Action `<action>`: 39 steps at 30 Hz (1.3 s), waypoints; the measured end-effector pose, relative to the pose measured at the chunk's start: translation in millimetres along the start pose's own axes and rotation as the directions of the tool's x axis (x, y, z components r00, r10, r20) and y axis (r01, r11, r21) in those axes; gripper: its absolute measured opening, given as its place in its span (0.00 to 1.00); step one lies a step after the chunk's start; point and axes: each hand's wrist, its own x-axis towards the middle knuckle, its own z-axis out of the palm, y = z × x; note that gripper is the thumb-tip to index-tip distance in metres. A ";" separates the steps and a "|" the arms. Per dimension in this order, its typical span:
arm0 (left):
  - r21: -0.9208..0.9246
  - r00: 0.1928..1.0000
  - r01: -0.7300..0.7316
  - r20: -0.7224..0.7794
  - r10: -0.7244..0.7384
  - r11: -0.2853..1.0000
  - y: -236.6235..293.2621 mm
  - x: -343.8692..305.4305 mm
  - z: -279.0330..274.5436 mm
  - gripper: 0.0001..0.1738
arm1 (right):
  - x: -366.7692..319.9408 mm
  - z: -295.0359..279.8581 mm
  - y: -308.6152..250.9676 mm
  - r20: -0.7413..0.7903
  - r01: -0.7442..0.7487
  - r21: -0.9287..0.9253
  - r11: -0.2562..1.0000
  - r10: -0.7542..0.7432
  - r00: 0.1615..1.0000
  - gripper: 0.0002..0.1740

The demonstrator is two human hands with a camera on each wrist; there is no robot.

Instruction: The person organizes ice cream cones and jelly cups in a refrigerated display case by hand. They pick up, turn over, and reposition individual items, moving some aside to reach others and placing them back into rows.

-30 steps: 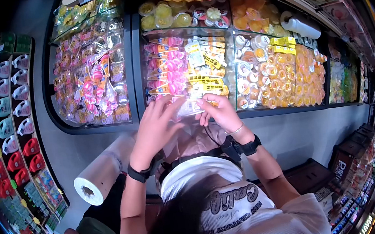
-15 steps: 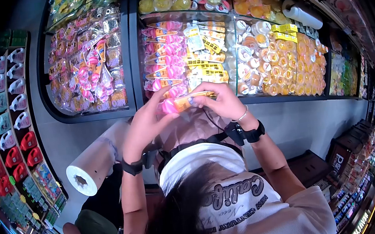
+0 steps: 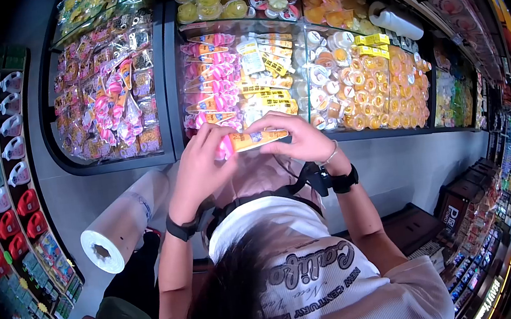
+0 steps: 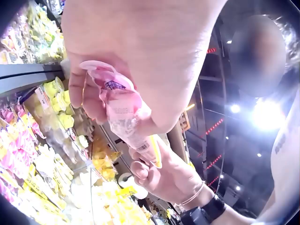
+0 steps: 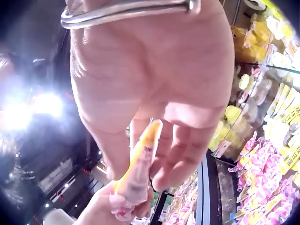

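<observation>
Both hands hold a cone-shaped snack packet in front of the person's waist, at the near edge of the display. The left hand grips its wide pink end between thumb and fingers. At the narrow orange tip, the right hand pinches the packet with thumb and fingers. The left wrist view shows the packet's pale back with small print and a barcode near the tip. In the right wrist view the orange tip lies between thumb and fingers.
Similar pink-and-orange packets fill a bin just beyond the hands, beside yellow-labelled packets. Jelly cups lie to the right. A dark rim divides the bins. A roll of plastic bags stands at lower left.
The packet has turned from its clear barcode side to its orange printed face in the head view. Both hands have stayed on it. The display has shifted slightly in view.
</observation>
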 end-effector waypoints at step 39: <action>-0.332 0.950 0.312 0.096 -0.297 0.890 -24.0 45.2 17.7 0.20 | 30.6 10.1 47.7 -0.168 -0.363 0.659 0.659 0.599 0.783 0.12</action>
